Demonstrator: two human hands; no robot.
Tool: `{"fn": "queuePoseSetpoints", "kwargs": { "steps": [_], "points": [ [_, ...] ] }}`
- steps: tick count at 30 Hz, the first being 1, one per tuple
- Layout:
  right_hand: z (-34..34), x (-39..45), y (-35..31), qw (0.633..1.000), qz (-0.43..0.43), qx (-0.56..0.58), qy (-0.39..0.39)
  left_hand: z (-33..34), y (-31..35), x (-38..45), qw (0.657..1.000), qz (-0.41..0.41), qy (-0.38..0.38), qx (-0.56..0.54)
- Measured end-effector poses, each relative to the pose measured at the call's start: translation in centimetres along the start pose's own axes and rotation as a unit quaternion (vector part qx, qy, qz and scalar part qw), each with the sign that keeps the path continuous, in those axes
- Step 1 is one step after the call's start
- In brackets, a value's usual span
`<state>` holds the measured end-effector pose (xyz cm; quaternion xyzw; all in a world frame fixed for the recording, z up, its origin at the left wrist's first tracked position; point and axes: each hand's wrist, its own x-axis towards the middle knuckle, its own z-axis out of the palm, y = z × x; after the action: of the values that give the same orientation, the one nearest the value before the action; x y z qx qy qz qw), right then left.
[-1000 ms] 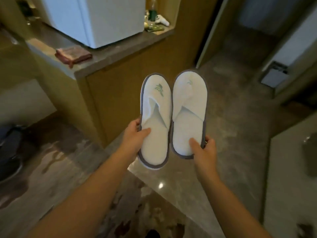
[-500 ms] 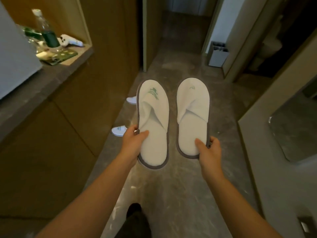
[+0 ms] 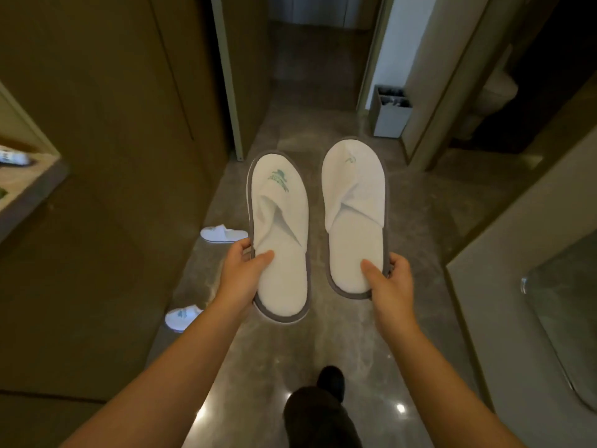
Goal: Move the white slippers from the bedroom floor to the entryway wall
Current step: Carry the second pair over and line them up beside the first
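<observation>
Floor: polished grey-brown marbled stone floor (image 3: 420, 221), glossy, two small bright light reflections near the bottom edge. Running forward as a narrow corridor between wooden panelling on the left and a pale wall on the right.

Lying on it, along the left edge against the wood panelling: one white open-heel slipper with grey sole (image 3: 223, 234), farther up; a second white slipper with green logo (image 3: 181, 317), nearer, partly hidden by a forearm.

Far right edge, by the doorway corner: grey square waste bin (image 3: 389, 116), standing upright.

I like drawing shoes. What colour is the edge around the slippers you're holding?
Grey trim around white slippers, seen clearly in the head view.
</observation>
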<state>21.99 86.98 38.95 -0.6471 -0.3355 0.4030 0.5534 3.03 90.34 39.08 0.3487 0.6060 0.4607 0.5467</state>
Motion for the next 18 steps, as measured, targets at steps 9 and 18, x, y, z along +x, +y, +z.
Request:
{"fn": "queuePoseSetpoints", "kwargs": {
  "steps": [9,18],
  "points": [
    [7.7,21.2,-5.0,0.988,-0.005,-0.058,-0.142,6.4,5.2,15.7,0.988,-0.014,0.131,-0.080],
    [22.0,36.9,-3.0,0.954,0.023,-0.146,-0.260,3.3,5.2,32.3,0.958,-0.071,0.251,-0.119]
  ]
}}
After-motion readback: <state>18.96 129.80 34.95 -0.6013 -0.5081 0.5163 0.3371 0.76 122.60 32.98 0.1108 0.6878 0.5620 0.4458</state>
